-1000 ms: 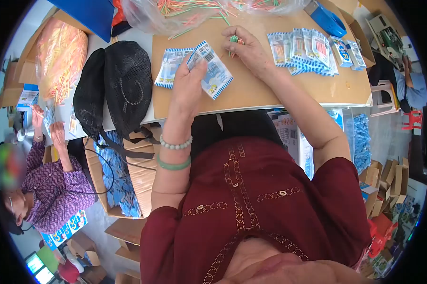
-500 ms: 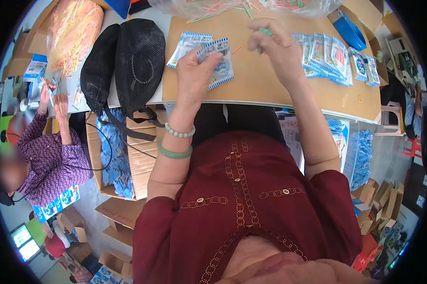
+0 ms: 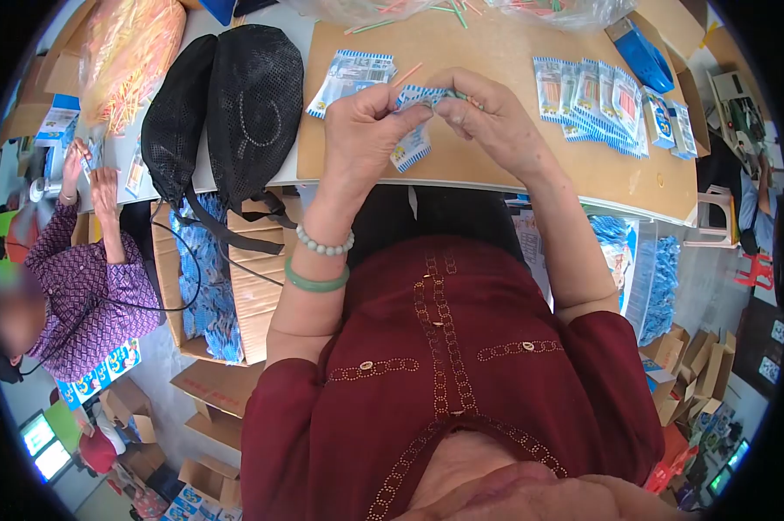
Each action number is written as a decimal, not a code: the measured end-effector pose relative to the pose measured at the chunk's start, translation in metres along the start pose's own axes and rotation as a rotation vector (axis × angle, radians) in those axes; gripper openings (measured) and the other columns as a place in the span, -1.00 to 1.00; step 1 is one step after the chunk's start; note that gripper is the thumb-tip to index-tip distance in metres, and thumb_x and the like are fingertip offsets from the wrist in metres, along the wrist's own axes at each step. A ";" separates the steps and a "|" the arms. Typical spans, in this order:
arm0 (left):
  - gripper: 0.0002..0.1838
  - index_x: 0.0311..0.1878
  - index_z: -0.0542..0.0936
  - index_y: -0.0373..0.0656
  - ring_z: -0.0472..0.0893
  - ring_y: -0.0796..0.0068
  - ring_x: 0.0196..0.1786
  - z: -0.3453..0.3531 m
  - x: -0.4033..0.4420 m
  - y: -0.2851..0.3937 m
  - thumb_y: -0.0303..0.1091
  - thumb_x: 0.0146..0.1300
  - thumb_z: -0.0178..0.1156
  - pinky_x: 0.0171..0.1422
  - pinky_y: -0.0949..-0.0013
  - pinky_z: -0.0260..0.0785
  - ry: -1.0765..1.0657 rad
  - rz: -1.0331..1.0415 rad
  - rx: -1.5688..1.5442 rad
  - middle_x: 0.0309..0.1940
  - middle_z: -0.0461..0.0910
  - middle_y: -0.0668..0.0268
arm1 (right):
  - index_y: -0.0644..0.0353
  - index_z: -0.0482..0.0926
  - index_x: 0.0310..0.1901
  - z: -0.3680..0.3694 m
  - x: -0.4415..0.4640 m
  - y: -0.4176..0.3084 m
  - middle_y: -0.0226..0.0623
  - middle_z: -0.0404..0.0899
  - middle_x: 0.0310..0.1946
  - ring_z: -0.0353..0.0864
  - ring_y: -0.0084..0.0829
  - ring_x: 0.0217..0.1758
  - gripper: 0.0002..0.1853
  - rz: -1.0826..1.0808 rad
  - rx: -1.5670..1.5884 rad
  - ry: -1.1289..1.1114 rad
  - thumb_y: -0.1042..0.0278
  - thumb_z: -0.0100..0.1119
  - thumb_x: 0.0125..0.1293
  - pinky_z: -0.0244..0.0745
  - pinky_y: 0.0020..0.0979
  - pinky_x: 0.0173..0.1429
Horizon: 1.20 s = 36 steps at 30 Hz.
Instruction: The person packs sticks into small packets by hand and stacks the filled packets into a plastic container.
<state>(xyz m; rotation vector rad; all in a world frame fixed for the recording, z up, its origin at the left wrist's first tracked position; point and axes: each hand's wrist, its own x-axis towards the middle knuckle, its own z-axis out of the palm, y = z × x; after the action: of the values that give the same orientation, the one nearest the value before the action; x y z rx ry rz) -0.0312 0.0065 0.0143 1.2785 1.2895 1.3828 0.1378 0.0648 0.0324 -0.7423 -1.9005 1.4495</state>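
My left hand (image 3: 366, 130) is closed on a blue-and-white plastic packet (image 3: 412, 152), pinching its upper part between thumb and fingers. Against the packet's top edge is my right hand (image 3: 496, 126), its fingers bent around some short thin sticks (image 3: 470, 100), greenish and partly hidden. Whether the stick ends are inside the packet I cannot tell. Just beyond my left hand lie more flat packets (image 3: 353, 76), and a loose orange stick (image 3: 407, 75) shows by the fingers. To the right, overlapping packets (image 3: 596, 95) with coloured sticks inside rest on the brown board (image 3: 531, 43).
A black mesh bag (image 3: 257, 104) stands left of the board. Clear bags of sticks (image 3: 548, 10) lie at the far edge. At right are a blue tape dispenser (image 3: 642, 56) and small boxes (image 3: 658, 122). A co-worker in a patterned purple shirt (image 3: 88, 286) handles something at left.
My right hand has come down and left with the green sticks to meet the packet. The packet's top is now pinched between both hands, and its lower part hangs folded.
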 end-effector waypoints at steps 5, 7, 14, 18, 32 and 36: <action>-0.85 -0.47 0.56 -0.28 0.30 0.80 -0.51 0.013 -0.001 -0.005 -0.45 0.16 0.30 -0.47 0.56 0.17 0.082 0.272 0.190 -0.61 0.42 0.55 | 0.21 0.48 -0.21 0.006 -0.002 0.016 -0.57 0.29 -0.58 0.18 -0.75 -0.52 -0.84 -0.002 -0.042 0.175 0.30 0.03 0.37 0.14 -0.63 -0.44; -0.84 -0.49 0.54 -0.27 0.29 0.80 -0.51 0.011 -0.003 -0.002 -0.46 0.15 0.31 -0.47 0.57 0.16 0.075 0.180 0.119 -0.62 0.41 0.55 | 0.20 0.48 -0.21 0.009 -0.007 0.019 -0.56 0.30 -0.58 0.22 -0.74 -0.51 -0.83 0.031 0.039 0.212 0.27 0.02 0.38 0.15 -0.62 -0.43; -0.78 -0.56 0.49 -0.25 0.26 0.81 -0.51 -0.004 -0.007 0.002 -0.51 0.09 0.34 -0.47 0.60 0.13 0.031 0.009 -0.016 -0.63 0.37 0.56 | 0.18 0.42 -0.25 -0.005 -0.010 -0.003 -0.49 0.38 -0.57 0.38 -0.58 -0.48 -0.82 -0.033 0.259 0.331 0.25 -0.04 0.42 0.36 -0.48 -0.27; -0.78 -0.58 0.49 -0.24 0.25 0.82 -0.52 0.009 -0.007 0.000 -0.53 0.07 0.36 -0.48 0.62 0.11 0.034 0.016 -0.037 -0.64 0.36 0.56 | 0.17 0.36 -0.25 -0.009 0.002 -0.026 -0.37 0.49 -0.53 0.56 -0.36 -0.37 -0.82 -0.314 0.511 0.437 0.25 -0.09 0.45 0.50 -0.30 -0.08; -0.76 -0.57 0.48 -0.21 0.29 0.83 -0.52 0.023 -0.009 -0.001 -0.54 0.05 0.39 -0.49 0.60 0.19 -0.052 0.018 -0.213 -0.63 0.39 0.57 | 0.19 0.28 -0.22 0.026 0.002 -0.016 -0.14 0.61 -0.43 0.64 -0.26 -0.24 -0.76 -0.468 0.317 0.592 0.18 -0.08 0.46 0.54 -0.27 -0.06; -0.76 -0.56 0.48 -0.21 0.30 0.83 -0.52 0.022 -0.008 -0.006 -0.53 0.06 0.39 -0.49 0.60 0.18 -0.047 -0.015 -0.267 -0.63 0.40 0.57 | 0.19 0.28 -0.21 0.030 -0.001 -0.014 -0.09 0.61 -0.43 0.64 -0.26 -0.25 -0.78 -0.446 0.290 0.617 0.21 -0.06 0.46 0.54 -0.28 -0.08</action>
<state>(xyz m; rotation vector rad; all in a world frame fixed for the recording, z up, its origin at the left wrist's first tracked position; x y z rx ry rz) -0.0084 0.0024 0.0064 1.1101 1.0406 1.4503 0.1146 0.0420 0.0393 -0.5038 -1.2454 1.0259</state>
